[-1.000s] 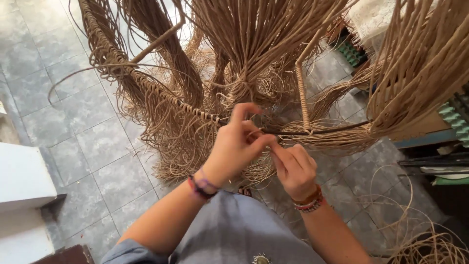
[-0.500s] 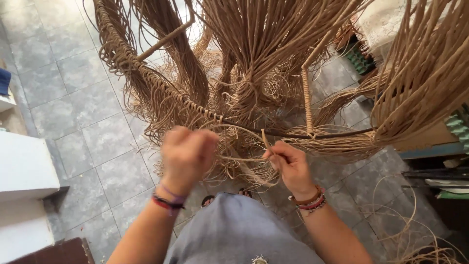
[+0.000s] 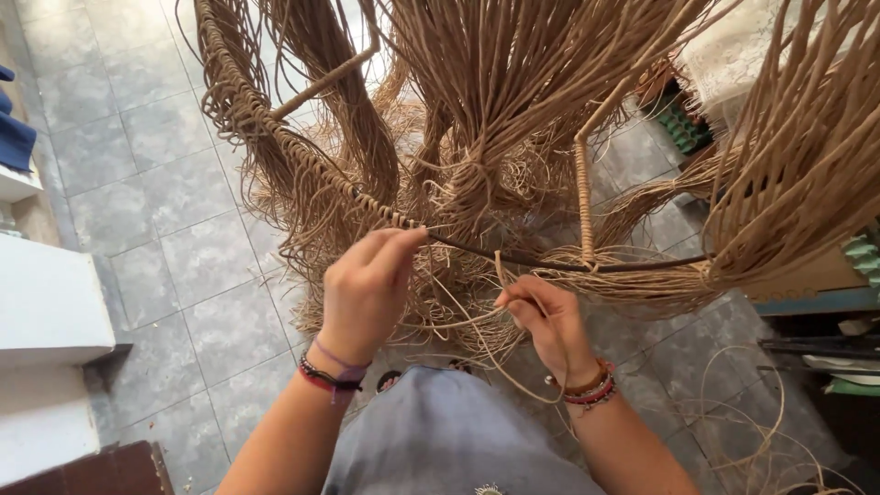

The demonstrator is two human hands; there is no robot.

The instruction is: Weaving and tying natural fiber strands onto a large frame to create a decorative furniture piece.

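Wicker strand (image 3: 458, 321), 1, pinched by 2 hands, left (image 3: 367, 289), right (image 3: 550, 321)

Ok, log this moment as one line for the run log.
left hand: pinching strand at dark frame rod | right hand: holding loose fibre strand | around: hanging fibre bundles, grey tiled floor
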